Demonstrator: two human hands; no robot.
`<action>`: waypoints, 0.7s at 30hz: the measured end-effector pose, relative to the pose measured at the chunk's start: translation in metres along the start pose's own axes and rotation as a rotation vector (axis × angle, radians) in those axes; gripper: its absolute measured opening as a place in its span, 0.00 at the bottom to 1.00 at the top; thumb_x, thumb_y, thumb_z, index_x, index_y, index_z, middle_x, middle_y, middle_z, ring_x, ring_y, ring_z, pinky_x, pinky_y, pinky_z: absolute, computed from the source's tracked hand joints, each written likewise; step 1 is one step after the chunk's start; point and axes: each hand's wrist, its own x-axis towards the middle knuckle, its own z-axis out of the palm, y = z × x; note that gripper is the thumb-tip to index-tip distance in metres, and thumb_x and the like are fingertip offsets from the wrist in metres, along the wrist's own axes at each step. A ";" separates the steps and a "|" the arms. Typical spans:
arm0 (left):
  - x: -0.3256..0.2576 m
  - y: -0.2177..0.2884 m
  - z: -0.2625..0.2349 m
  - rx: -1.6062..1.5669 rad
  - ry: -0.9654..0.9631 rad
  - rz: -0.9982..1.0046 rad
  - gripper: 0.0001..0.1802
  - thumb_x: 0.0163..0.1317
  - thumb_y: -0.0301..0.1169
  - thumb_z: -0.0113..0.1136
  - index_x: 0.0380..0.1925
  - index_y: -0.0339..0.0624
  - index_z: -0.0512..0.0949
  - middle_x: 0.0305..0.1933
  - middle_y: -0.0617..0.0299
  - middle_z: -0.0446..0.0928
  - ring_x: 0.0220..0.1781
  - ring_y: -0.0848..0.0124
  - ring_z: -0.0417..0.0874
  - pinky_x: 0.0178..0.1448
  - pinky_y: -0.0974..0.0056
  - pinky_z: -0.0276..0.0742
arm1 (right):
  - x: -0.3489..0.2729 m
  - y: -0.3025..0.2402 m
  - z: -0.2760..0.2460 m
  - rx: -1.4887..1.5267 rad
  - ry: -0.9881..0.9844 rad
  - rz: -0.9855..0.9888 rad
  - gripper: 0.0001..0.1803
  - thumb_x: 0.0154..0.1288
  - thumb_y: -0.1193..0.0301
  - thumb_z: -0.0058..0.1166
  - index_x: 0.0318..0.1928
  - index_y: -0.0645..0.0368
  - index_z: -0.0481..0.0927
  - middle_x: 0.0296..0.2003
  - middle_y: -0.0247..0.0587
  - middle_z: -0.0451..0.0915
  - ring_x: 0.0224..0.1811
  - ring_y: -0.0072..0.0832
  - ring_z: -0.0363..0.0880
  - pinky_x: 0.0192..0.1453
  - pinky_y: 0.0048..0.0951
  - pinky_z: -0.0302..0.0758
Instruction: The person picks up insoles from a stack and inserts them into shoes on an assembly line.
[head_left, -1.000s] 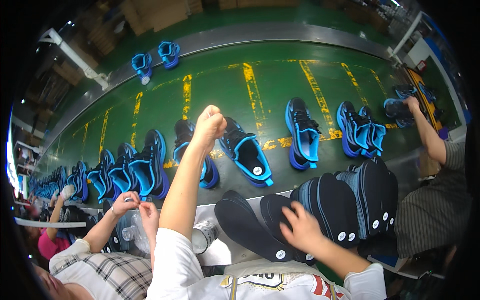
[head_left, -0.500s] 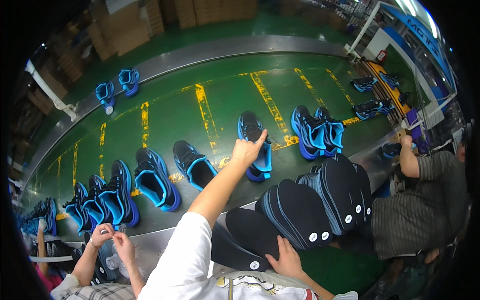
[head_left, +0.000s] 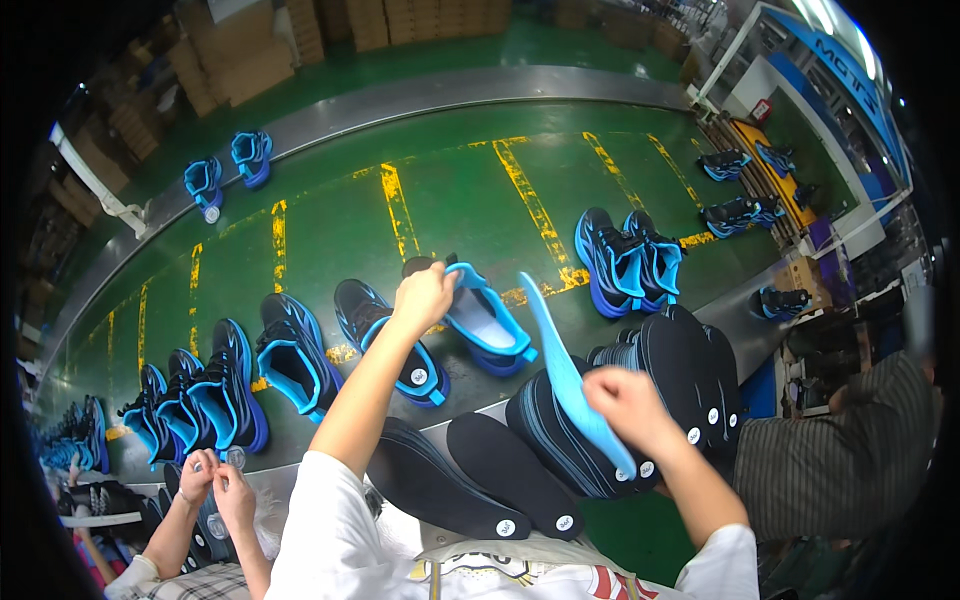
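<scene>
My left hand [head_left: 425, 298] is closed on the lacing side of a black and blue sports shoe [head_left: 490, 327], whose opening faces me and shows a pale inside. To its right, my right hand [head_left: 622, 402] pinches an insole [head_left: 565, 370] on edge, its light blue underside showing, apart from the shoe. Left of the held shoe stands another shoe [head_left: 352, 300], with a black insole and round white sticker visible at its heel. Black insoles [head_left: 500, 455] lie near my body, and insole stacks [head_left: 690, 375] rise beside my right hand.
The green belt [head_left: 340, 200] with yellow marks carries more shoes [head_left: 232, 390] to the left and a pair [head_left: 625, 262] to the right. Another person's hands [head_left: 215, 480] work at lower left; a person in a striped shirt [head_left: 810, 470] is at right. A metal rail [head_left: 400, 97] runs behind.
My left hand has moved left and now grips the shoe, which has shifted left and tilted. My right hand has lifted an insole from the pile.
</scene>
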 end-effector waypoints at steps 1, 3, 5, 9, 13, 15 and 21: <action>0.000 0.001 0.004 -0.025 -0.047 -0.025 0.18 0.58 0.43 0.46 0.31 0.37 0.73 0.29 0.41 0.75 0.35 0.47 0.76 0.39 0.52 0.70 | 0.020 -0.002 -0.005 0.082 -0.052 0.059 0.10 0.52 0.72 0.51 0.27 0.68 0.77 0.20 0.43 0.76 0.22 0.23 0.73 0.28 0.25 0.70; -0.001 -0.003 0.011 -0.162 -0.099 -0.070 0.19 0.58 0.43 0.47 0.30 0.35 0.73 0.27 0.43 0.75 0.34 0.52 0.77 0.39 0.56 0.70 | 0.064 -0.001 -0.007 0.086 -0.283 0.096 0.11 0.50 0.70 0.52 0.25 0.69 0.77 0.18 0.40 0.76 0.22 0.17 0.71 0.27 0.25 0.69; 0.001 -0.017 0.013 -0.351 -0.188 -0.108 0.19 0.59 0.42 0.47 0.32 0.33 0.73 0.27 0.50 0.75 0.33 0.64 0.77 0.40 0.63 0.70 | 0.101 0.008 0.013 0.047 -0.460 0.137 0.13 0.47 0.68 0.52 0.23 0.69 0.77 0.17 0.43 0.76 0.20 0.24 0.73 0.27 0.28 0.70; 0.004 -0.019 0.023 -0.467 -0.197 -0.009 0.20 0.59 0.42 0.46 0.36 0.33 0.73 0.32 0.44 0.76 0.39 0.55 0.77 0.43 0.59 0.69 | 0.146 0.037 0.065 -0.555 -0.578 -0.082 0.14 0.45 0.65 0.52 0.24 0.65 0.79 0.20 0.48 0.77 0.24 0.35 0.76 0.32 0.33 0.71; -0.004 -0.014 0.014 -0.462 -0.197 -0.088 0.21 0.60 0.43 0.45 0.38 0.33 0.73 0.34 0.45 0.76 0.40 0.56 0.77 0.43 0.60 0.69 | 0.144 -0.003 0.040 -0.157 -0.944 0.232 0.11 0.44 0.67 0.56 0.23 0.64 0.80 0.19 0.38 0.77 0.24 0.22 0.74 0.29 0.25 0.69; -0.005 -0.017 0.015 -0.491 -0.181 -0.093 0.21 0.60 0.43 0.45 0.39 0.33 0.73 0.34 0.45 0.76 0.40 0.57 0.77 0.43 0.60 0.69 | 0.144 -0.015 0.016 -0.096 -0.934 0.247 0.12 0.44 0.66 0.56 0.23 0.64 0.80 0.18 0.37 0.76 0.22 0.22 0.73 0.27 0.25 0.68; -0.007 -0.018 0.015 -0.556 -0.174 -0.072 0.19 0.60 0.41 0.46 0.40 0.33 0.73 0.34 0.50 0.76 0.38 0.63 0.77 0.43 0.63 0.69 | 0.152 0.026 0.046 -0.403 -0.727 0.068 0.14 0.45 0.66 0.49 0.18 0.67 0.76 0.17 0.55 0.74 0.21 0.40 0.75 0.28 0.37 0.70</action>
